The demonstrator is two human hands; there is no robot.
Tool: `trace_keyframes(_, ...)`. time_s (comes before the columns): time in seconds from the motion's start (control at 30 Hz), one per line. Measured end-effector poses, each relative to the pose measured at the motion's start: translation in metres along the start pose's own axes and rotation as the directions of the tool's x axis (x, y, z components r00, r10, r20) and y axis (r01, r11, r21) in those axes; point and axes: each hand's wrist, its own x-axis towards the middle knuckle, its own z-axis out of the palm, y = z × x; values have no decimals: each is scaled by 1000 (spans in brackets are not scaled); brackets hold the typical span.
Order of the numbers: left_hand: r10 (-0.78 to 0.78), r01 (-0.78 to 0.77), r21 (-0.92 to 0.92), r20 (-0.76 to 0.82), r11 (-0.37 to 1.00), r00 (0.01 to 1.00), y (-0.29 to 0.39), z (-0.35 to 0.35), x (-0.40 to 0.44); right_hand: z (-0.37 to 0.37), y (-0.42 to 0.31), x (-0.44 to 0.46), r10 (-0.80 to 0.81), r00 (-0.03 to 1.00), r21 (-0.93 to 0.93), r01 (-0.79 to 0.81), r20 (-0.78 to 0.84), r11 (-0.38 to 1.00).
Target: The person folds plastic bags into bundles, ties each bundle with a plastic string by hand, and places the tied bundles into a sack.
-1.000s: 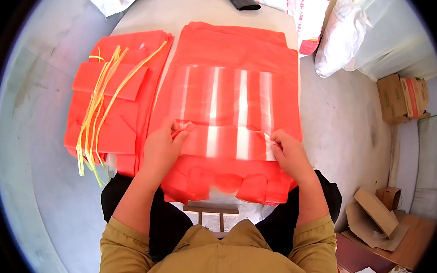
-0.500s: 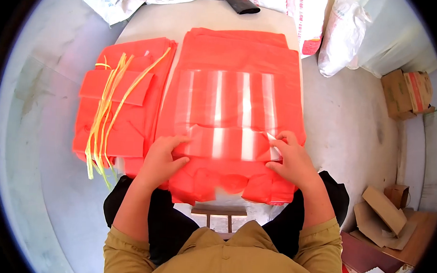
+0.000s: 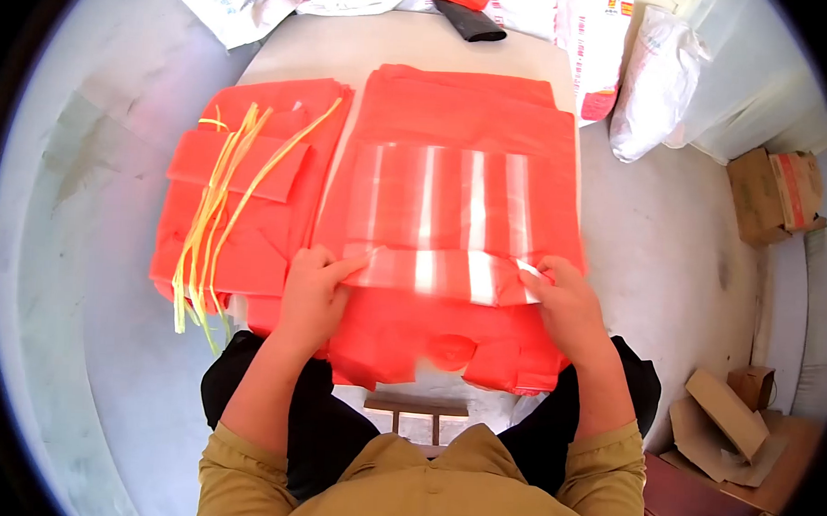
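pale table (image 3: 349,45), two red piles (image 3: 466,117) atop

"Can you read any lettering from your seat?"

"Not one word. The blue-printed white bag (image 3: 235,10), near the far left corner of my table (image 3: 349,48), is too blurred for me."

"And by the far right corner?"

"There I see the red-printed white bag (image 3: 599,59), with a column of red characters, too small for me to make out."
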Motion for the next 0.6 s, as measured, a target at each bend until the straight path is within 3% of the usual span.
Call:
trace_keyframes(0.07, 20, -19, 38, -22, 999, 1000, 0, -4, 0, -8, 1, 0, 7, 1000, 40, -8, 26, 999)
trace_keyframes(0.17, 190, -196, -61, -91, 979, 978, -1, -11, 4, -17, 16, -1, -38, 999, 180, 32, 28, 983)
trace_keyframes(0.2, 72, -73, -266, -13, 961, 997, -6, -13, 3, -19, 21, -1, -61, 998, 239, 54, 22, 970)
trace_keyframes(0.27, -112, 218, -598, 209, 771, 971, -14, -13, -1, -20, 24, 4, 25, 998, 405, -48, 60, 913)
trace_keyframes(0.3, -205, 342, -621, 284, 705, 937, -14, -11, -2, -21, 25, 6, 66, 994, 482, -99, 84, 870)
trace_keyframes(0.37, -363, 568, -628, 437, 532, 823, -13, -8, -1, -23, 20, 13, 288, 910, 473, -403, 299, 783)
trace_keyframes(0.4, -381, 565, -632, 418, 531, 825, -12, -5, 0, -22, 17, 16, 383, 832, 443, -542, 401, 714)
trace_keyframes(0.6, -464, 534, -673, 306, 512, 831, -14, 13, -1, 6, 18, 20, 427, 891, 539, -439, 156, 719)
